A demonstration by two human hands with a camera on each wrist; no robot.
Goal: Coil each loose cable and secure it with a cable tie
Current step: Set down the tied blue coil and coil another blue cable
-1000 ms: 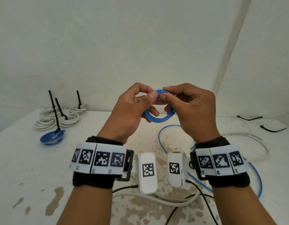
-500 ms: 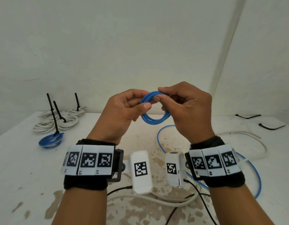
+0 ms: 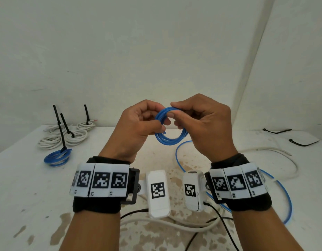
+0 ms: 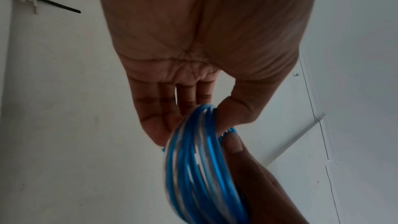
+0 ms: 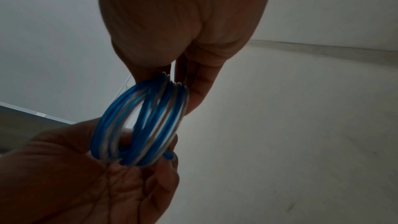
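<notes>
Fingers of our left hand and right hand pinch the small coil of thin blue plastic-coated cable above the white table; since a moment ago it has gained a turn, though its tail is loose, untied.

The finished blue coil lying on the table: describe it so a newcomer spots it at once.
On the white table, look to the far left, where tied white cable coils cluster. The small blue cable coil lies nearest the viewer there, a black cable tie standing up from it. It is the only blue coil there.
</notes>
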